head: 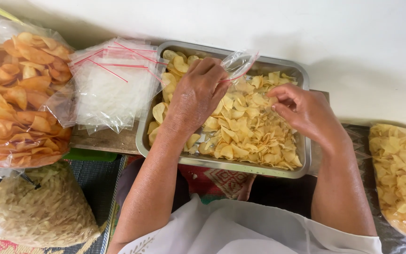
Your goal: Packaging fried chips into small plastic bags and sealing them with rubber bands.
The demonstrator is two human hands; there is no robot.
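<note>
Chips [250,131] fill a steel tray [143,136] on the desk. The left hand [198,96] pinches a small clear bag [239,63] over them; the right hand [301,110] closes its fingertips on a few chips. Empty bags [113,84] lie just left.

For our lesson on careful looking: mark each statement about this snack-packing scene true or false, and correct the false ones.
1. The left hand holds a small clear bag. True.
2. The chips lie in a round wooden bowl. False: the pale chips lie in a rectangular metal tray.
3. The right hand pinches chips over the tray. True.
4. The stack of empty bags sits right of the tray. False: left of it.
5. A large bag of orange chips lies at far left. True.
</note>
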